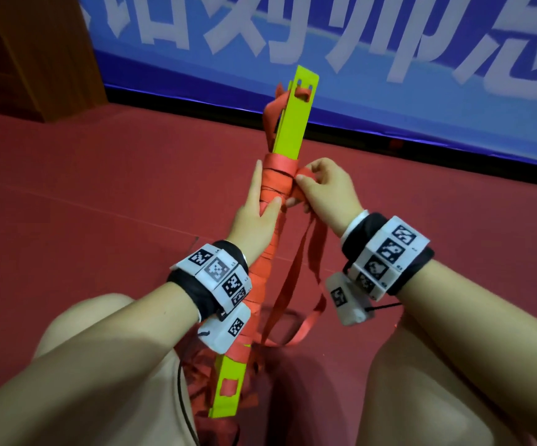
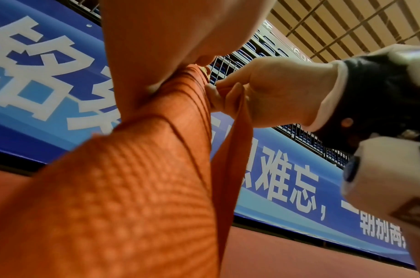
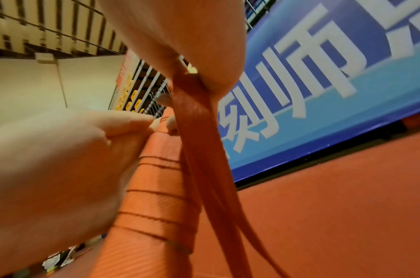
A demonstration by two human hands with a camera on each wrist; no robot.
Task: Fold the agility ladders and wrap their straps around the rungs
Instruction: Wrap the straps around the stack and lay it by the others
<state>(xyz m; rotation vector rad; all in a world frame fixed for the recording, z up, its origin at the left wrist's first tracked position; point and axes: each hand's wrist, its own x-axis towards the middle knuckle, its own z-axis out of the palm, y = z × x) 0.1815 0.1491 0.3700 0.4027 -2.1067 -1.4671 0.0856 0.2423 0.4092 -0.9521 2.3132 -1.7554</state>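
Note:
A stack of yellow-green ladder rungs (image 1: pixel 296 120) stands tilted between my knees, its middle wound in red-orange strap (image 1: pixel 278 178). My left hand (image 1: pixel 257 204) grips the wrapped bundle (image 2: pixel 171 116) from the left, thumb across the front. My right hand (image 1: pixel 318 185) pinches the strap's free part (image 3: pixel 192 105) against the bundle's right side. From that pinch the loose strap (image 1: pixel 296 284) hangs down in loops to the floor. The bare lower end of the rungs (image 1: pixel 228 391) shows near my lap. More strap loops (image 1: pixel 272 111) hang at the top end.
Red floor (image 1: pixel 100 188) spreads all around. A blue banner with white lettering (image 1: pixel 389 43) runs along the wall ahead, with a wooden panel (image 1: pixel 35 53) at far left. My bare knees (image 1: pixel 453 381) flank the bundle. Loose strap lies piled under the rungs (image 1: pixel 209 375).

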